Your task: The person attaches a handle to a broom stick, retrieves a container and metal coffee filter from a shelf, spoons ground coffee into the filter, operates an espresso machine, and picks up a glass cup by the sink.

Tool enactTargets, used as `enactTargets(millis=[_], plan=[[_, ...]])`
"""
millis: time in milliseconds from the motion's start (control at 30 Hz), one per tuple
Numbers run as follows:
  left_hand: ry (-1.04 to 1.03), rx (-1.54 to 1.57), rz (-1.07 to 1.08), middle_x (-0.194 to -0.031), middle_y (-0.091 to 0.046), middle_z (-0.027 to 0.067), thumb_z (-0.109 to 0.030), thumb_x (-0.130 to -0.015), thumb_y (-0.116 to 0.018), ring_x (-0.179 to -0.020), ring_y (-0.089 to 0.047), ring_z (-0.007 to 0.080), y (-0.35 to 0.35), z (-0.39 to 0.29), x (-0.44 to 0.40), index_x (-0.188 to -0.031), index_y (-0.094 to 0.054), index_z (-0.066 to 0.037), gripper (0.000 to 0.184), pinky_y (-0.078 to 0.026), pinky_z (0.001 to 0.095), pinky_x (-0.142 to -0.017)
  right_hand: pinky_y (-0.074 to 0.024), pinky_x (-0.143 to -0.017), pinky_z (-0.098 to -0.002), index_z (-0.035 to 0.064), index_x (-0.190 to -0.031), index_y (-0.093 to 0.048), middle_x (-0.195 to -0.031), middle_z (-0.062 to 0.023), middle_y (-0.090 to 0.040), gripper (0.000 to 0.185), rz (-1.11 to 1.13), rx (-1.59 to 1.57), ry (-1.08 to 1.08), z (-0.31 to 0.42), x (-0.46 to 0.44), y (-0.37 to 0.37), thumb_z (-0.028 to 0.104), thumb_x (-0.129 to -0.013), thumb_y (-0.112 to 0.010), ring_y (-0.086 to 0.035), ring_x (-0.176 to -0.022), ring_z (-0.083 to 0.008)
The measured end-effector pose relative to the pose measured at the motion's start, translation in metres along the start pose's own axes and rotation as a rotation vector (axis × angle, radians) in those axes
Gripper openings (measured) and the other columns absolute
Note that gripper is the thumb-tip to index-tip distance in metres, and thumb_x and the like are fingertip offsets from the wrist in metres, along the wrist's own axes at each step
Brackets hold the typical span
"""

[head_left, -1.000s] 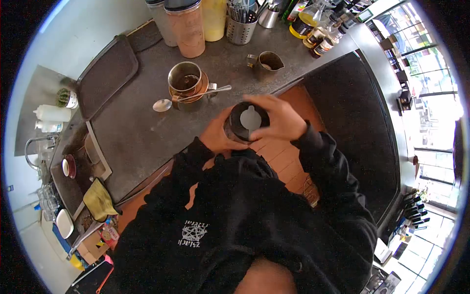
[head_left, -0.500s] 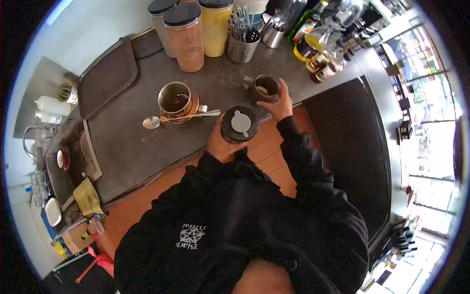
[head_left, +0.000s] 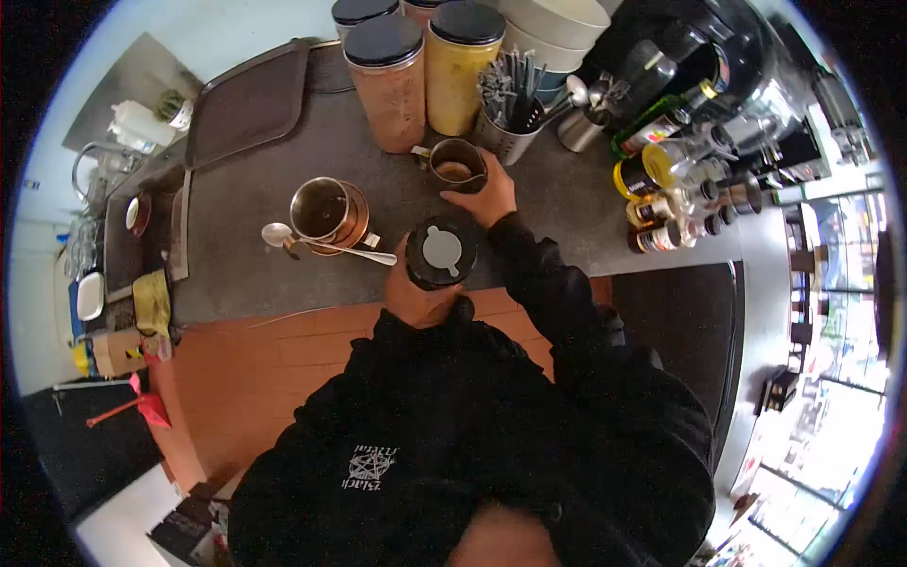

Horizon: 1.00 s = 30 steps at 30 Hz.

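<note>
My left hand [head_left: 416, 300] is wrapped round a jar with a black lid [head_left: 441, 251], which has a light grey cap piece on top. It is near the front edge of the counter. My right hand [head_left: 488, 196] grips a small metal pitcher [head_left: 456, 165] by its right side, the handle pointing away to the left. Something brownish shows inside the pitcher. To the left, a metal cup [head_left: 321, 210] with dark content stands on or beside a copper-coloured piece [head_left: 357, 222]. A spoon [head_left: 359, 252] lies in front of it.
Tall black-lidded canisters [head_left: 387, 94] stand at the back beside a perforated utensil holder [head_left: 505, 140]. Several bottles [head_left: 652, 208] line the right side. A brown tray [head_left: 248, 104] lies back left, near a sink [head_left: 175, 227]. A cloth [head_left: 151, 304] hangs over the counter edge.
The view has turned. My right hand has carried the pitcher left and farther back on the counter, close to the canisters. My left hand still holds the jar near the front edge.
</note>
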State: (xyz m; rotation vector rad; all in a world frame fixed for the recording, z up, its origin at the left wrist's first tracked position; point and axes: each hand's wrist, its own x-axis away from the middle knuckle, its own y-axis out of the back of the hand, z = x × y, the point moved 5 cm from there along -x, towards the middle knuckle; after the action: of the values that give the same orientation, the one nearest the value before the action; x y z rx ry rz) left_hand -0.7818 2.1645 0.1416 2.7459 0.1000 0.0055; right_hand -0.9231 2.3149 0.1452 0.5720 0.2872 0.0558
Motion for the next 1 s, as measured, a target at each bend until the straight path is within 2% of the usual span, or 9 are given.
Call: enactTargets(millis=[100,167,300,400,467,533,633,767,1000], plan=[[0.005,-0.02,-0.071,-0.12,-0.045,0.0181,-0.021,-0.056,-0.081,-0.111,-0.047,0.0296,-0.002,-0.007,0.004,-0.128,-0.028,-0.004,0.091,-0.041,0.0382,-0.09,-0.0434,-0.088,-0.0409,0.0052,-0.124,-0.037,-0.12,-0.0189,-0.046,0.084,0.078,-0.019,0.035,0.001,-0.011,-0.013,0.033,-0.057,-0.08,-0.049,-0.108,-0.0317],[0.051,-0.004,-0.088,-0.12,-0.045,0.018,-0.021,-0.056,-0.081,-0.11,-0.047,0.0295,-0.004,-0.006,0.004,-0.128,-0.028,-0.004,0.091,-0.042,0.038,-0.09,-0.0438,-0.087,-0.0357,0.0007,-0.117,-0.043,-0.11,-0.0155,-0.054,0.078,0.02,-0.019,0.064,0.002,-0.014,-0.015,0.029,-0.055,-0.081,-0.054,-0.102,-0.0265],[0.065,0.123,-0.119,-0.118,-0.047,0.0168,-0.02,-0.054,-0.082,-0.109,-0.049,0.0279,-0.012,-0.004,0.004,-0.127,-0.03,-0.003,0.091,-0.041,0.0372,-0.09,-0.0436,-0.087,-0.0366,0.0006,-0.12,-0.042,-0.111,-0.0155,-0.053,0.082,0.043,-0.008,0.088,-0.002,-0.014,-0.016,0.03,-0.055,-0.082,-0.054,-0.102,-0.0276],[0.058,0.148,-0.129,-0.117,-0.048,0.0159,-0.02,-0.054,-0.082,-0.108,-0.049,0.0271,-0.017,-0.013,-0.001,-0.126,-0.032,-0.002,0.09,-0.041,0.0365,-0.09,-0.0441,-0.086,-0.0349,0.0,-0.121,-0.042,-0.112,-0.0151,-0.053,0.073,-0.013,-0.023,0.099,-0.01,0.002,-0.005,0.028,-0.063,-0.078,-0.054,-0.101,-0.0243],[0.055,0.181,-0.126,-0.116,-0.049,0.0156,-0.02,-0.053,-0.082,-0.107,-0.05,0.027,-0.022,-0.015,-0.005,-0.126,-0.032,-0.002,0.09,-0.041,0.0361,-0.09,-0.0444,-0.083,-0.0376,0.0025,-0.115,-0.05,-0.111,-0.0176,-0.054,0.057,-0.038,-0.273,-0.097,-0.037,0.025,0.005,0.034,-0.072,-0.07,-0.054,-0.101,-0.0299],[0.07,0.139,-0.101,-0.116,-0.049,0.0161,-0.022,-0.054,-0.082,-0.107,-0.05,0.0276,-0.029,-0.016,-0.012,-0.125,-0.034,-0.001,0.088,-0.042,0.0356,-0.089,-0.0447,-0.078,-0.0343,0.0015,-0.109,-0.056,-0.103,-0.0161,-0.059,0.039,0.01,-0.366,-0.169,-0.023,0.051,0.032,0.029,-0.082,-0.06,-0.057,-0.093,-0.0264],[0.015,0.101,-0.063,-0.115,-0.05,0.0164,-0.025,-0.054,-0.082,-0.107,-0.051,0.028,-0.042,-0.019,-0.029,-0.125,-0.035,-0.001,0.089,-0.042,0.036,-0.088,-0.0447,-0.076,-0.0306,0.0017,-0.111,-0.055,-0.099,-0.0138,-0.06,0.033,0.017,-0.534,-0.277,-0.026,0.082,0.048,0.025,-0.088,-0.053,-0.057,-0.09,-0.0202],[-0.112,0.078,-0.072,-0.115,-0.051,0.0187,-0.027,-0.051,-0.083,-0.105,-0.052,0.0288,-0.061,-0.025,-0.058,-0.126,-0.034,0.001,0.094,-0.043,0.0369,-0.086,-0.0444,-0.074,-0.0266,0.0008,-0.108,-0.057,-0.096,-0.0114,-0.062,0.03,-0.162,-0.555,-0.233,-0.027,0.086,0.061,0.022,-0.089,-0.051,-0.056,-0.088,-0.0136],[-0.092,-0.031,-0.022,-0.117,-0.05,0.0199,-0.024,-0.051,-0.083,-0.107,-0.051,0.0294,-0.08,-0.034,-0.078,-0.127,-0.032,0.001,0.095,-0.043,0.0356,-0.087,-0.0458,-0.074,-0.0286,0.0022,-0.111,-0.056,-0.097,-0.0138,-0.063,0.031,-0.277,-0.49,-0.212,-0.037,0.078,0.068,0.023,-0.089,-0.05,-0.059,-0.087,-0.017]])
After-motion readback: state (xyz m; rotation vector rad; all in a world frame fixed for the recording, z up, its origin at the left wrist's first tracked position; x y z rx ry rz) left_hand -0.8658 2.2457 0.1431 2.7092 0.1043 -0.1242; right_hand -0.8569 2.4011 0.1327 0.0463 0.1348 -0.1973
